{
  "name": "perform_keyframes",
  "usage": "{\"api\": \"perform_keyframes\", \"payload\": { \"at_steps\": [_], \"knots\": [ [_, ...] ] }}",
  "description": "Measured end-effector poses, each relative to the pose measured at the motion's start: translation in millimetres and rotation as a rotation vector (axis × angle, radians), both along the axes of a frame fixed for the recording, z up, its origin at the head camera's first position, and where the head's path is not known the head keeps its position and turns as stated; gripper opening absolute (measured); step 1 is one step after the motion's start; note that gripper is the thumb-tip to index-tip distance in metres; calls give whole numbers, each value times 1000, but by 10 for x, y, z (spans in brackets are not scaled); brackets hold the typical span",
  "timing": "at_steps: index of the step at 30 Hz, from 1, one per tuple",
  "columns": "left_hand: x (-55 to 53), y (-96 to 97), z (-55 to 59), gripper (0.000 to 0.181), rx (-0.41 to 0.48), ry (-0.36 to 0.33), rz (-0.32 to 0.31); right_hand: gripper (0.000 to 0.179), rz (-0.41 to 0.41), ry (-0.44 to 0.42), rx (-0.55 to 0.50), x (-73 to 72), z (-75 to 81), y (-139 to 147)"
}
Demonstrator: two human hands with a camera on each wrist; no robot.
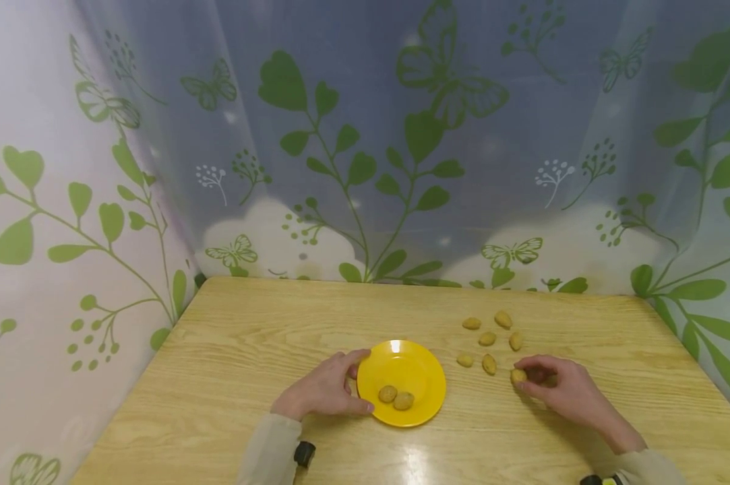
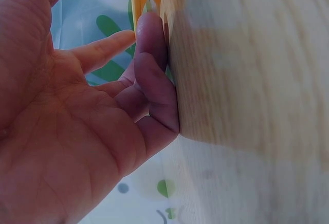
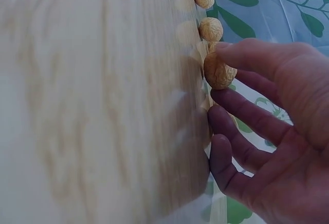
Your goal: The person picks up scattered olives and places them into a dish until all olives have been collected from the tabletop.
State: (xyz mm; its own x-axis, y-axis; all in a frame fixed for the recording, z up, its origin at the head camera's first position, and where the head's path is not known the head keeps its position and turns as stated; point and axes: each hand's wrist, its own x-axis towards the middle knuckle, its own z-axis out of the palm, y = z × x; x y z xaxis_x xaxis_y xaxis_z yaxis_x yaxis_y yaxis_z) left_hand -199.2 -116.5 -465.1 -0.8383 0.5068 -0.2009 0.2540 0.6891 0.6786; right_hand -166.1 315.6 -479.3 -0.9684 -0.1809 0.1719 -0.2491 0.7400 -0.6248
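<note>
Gripping a yellow plate (image 1: 407, 369), with two tan nuts (image 1: 404, 401) on it, by its left edge in the left hand (image 1: 325, 387); pinching a wrinkled nut (image 3: 219, 72) in the right hand (image 1: 565, 389), near six loose nuts (image 1: 487, 339) on a wood-grain table (image 1: 267, 316)

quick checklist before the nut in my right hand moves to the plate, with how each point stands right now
1. Left hand steadying the yellow plate: ok, it holds the left edge.
2. Right hand has a grip on one nut: ok, pinched by the fingertips.
3. That nut lifted off the table: cannot tell, it is at or very near the surface.
4. Space in the plate: ok, only two nuts lie there, toward the near side.
5. Loose nuts all gathered: not ok, six others lie on the table.
</note>
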Motion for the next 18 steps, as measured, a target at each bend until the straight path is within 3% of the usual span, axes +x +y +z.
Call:
{"api": "perform_keyframes", "payload": {
  "at_steps": [10, 18],
  "knots": [
    [11, -3, 13, 96, 6, -2, -1, 26, 9, -14, -47, 39, 39, -11],
    [33, 4, 38, 96, 12, 1, 1, 27, 38, 39, -120, 63, 32, -103]
  ]
}}
